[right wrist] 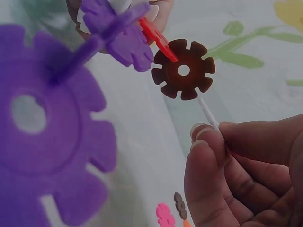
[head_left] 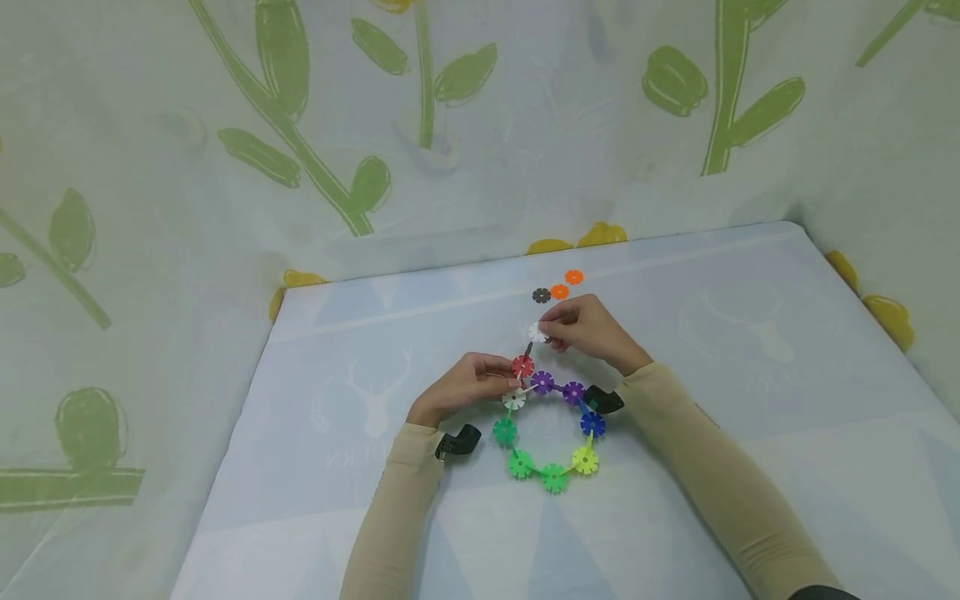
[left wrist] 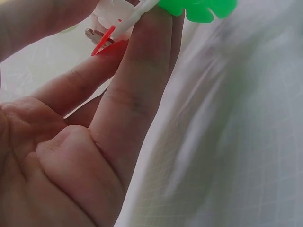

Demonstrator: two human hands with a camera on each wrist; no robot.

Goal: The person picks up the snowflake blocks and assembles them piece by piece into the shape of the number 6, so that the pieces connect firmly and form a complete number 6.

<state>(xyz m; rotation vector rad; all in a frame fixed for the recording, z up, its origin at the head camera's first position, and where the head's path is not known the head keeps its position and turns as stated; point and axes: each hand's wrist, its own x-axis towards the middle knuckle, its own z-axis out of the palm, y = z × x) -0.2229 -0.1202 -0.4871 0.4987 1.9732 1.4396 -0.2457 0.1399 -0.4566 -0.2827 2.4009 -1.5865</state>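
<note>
Slotted snowflake discs are joined into a ring, with green, yellow, blue, purple and white pieces. My left hand grips the ring at its upper left, by a white disc and a red disc. From the red disc a brown disc sticks out, seen edge-on in the head view. My right hand pinches another white disc between thumb and fingers, its edge right at a slot of the brown disc. In the left wrist view, fingers partly hide the white and red pieces beside a green disc.
Beyond the right hand lie a loose dark brown disc and two orange discs. A pink-looking disc shows low in the right wrist view. The pale patterned tabletop meets a leaf-printed curtain at its back edge.
</note>
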